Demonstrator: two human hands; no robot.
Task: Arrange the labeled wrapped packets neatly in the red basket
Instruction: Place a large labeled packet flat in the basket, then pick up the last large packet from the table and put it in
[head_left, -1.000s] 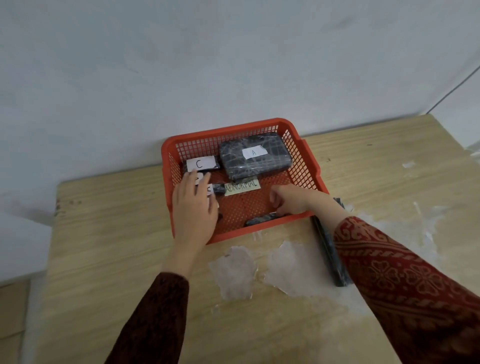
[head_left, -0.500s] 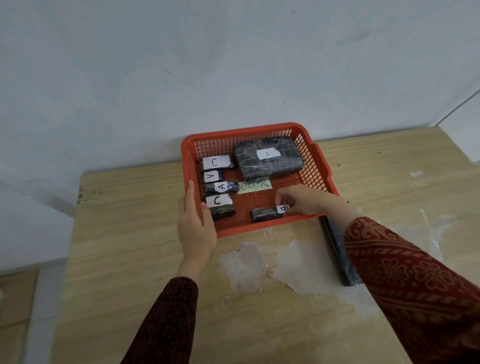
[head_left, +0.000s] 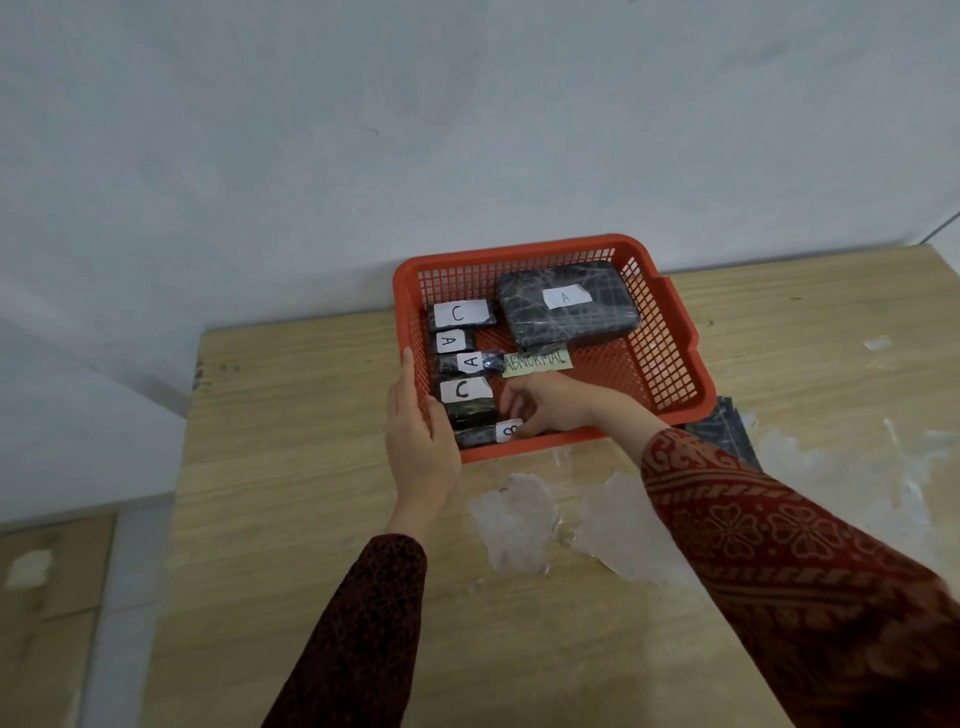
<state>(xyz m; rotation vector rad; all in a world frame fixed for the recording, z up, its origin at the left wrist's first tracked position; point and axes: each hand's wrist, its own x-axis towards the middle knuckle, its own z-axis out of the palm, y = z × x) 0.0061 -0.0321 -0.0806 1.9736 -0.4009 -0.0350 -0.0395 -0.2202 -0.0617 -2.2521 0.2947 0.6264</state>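
The red basket (head_left: 670, 332) sits on the wooden table against the wall. Down its left side runs a column of small black wrapped packets: one labeled C (head_left: 461, 315), two labeled A (head_left: 451, 342) (head_left: 467, 362), another C (head_left: 466, 391). A large packet labeled A (head_left: 566, 304) lies at the back right. My right hand (head_left: 556, 405) pinches the packet labeled B (head_left: 480, 435) at the front left corner, below the column. My left hand (head_left: 418, 436) grips the basket's left front rim.
A green paper slip reading ABNORMAL (head_left: 537, 360) lies on the basket floor. A dark flat packet (head_left: 719, 428) lies on the table just right of the basket, partly under my right arm. White patches (head_left: 519, 519) mark the tabletop in front.
My right hand has slid the B packet leftward along the basket's front to the foot of the column. My left hand came off the packets and now holds the basket's rim.
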